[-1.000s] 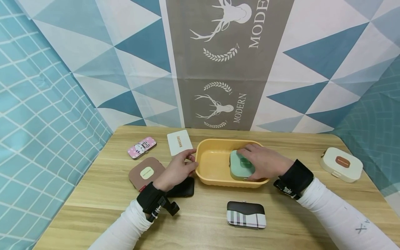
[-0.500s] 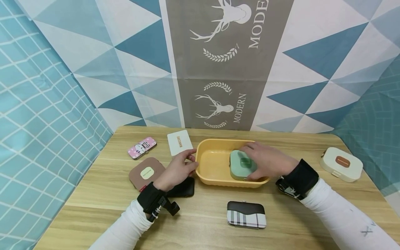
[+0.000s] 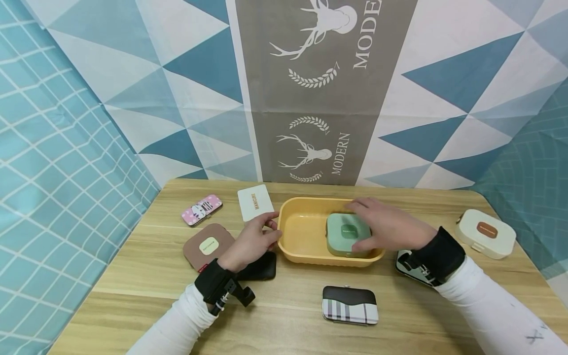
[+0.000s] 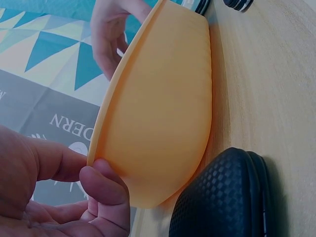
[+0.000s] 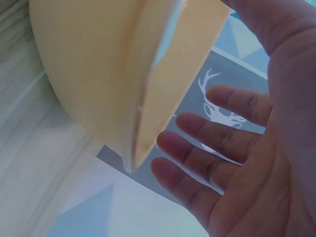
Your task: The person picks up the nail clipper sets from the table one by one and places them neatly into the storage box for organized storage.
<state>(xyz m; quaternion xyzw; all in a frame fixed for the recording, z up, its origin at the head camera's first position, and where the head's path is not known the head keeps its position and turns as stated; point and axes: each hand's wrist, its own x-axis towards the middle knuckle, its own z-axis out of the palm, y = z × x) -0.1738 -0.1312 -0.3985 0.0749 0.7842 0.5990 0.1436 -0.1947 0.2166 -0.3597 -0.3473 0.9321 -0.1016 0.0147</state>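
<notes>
One left hand [image 3: 252, 240] pinches oblong yellow plastic tray [image 3: 305, 232]; raise empty, relaxed right hand [image 3: 394, 224] clear of rounded-square mint-green case [image 3: 341, 234].

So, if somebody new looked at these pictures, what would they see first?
Probably the bright yellow tray in the middle, with a green case sitting in its right end. The left hand pinches the tray's left rim, and the right hand is open over the green case. Behind them, the big white deer high on the gray panel stands out too.
</notes>
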